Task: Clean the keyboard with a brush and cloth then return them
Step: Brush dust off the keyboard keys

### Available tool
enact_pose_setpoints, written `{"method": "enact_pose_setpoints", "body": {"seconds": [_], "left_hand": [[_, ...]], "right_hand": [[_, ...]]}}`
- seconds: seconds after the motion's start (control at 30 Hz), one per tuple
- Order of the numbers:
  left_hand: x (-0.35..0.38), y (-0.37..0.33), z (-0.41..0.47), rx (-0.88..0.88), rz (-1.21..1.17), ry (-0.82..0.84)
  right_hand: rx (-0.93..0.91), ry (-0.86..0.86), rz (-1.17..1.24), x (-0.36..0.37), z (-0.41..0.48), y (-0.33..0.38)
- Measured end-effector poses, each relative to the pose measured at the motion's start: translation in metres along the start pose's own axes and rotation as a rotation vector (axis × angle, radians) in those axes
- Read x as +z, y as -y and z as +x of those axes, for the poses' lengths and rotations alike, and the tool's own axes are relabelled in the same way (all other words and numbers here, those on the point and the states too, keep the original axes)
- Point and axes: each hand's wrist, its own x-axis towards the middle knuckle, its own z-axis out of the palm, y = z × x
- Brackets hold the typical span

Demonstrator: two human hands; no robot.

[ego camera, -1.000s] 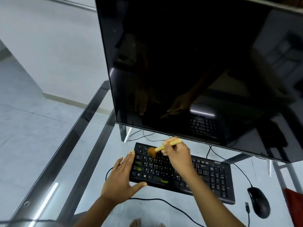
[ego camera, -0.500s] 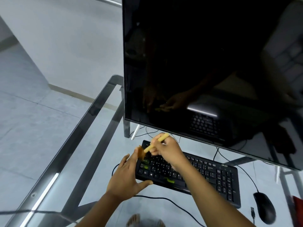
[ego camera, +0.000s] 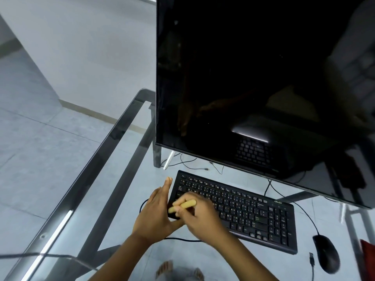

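Observation:
A black keyboard [ego camera: 243, 207] lies on the glass table below the monitor. My right hand [ego camera: 200, 218] grips a brush by its yellow wooden handle [ego camera: 183, 205] over the keyboard's near left corner; the bristles are hidden behind my hands. My left hand [ego camera: 156, 211] rests flat against the keyboard's left end, fingers straight and thumb reaching under the front edge. No cloth shows in this view.
A large dark monitor [ego camera: 263, 78] stands close behind the keyboard. A black mouse [ego camera: 326, 253] lies to the right with a loose plug [ego camera: 311, 258] beside it. A red thing [ego camera: 368, 254] shows at the right edge. The glass table's left edge [ego camera: 97, 159] runs diagonally.
My right hand has drawn the brush from the keyboard's upper left down to its near left corner. My left hand stays at the left end. The view shifted left.

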Motion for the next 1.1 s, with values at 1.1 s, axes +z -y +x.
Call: {"method": "enact_pose_setpoints", "body": {"seconds": [1.1], "left_hand": [[0.001,-0.013,0.007,0.115,0.186,0.036]], "right_hand": [[0.457,-0.494,0.281,-0.077,-0.051,-0.052]]}}
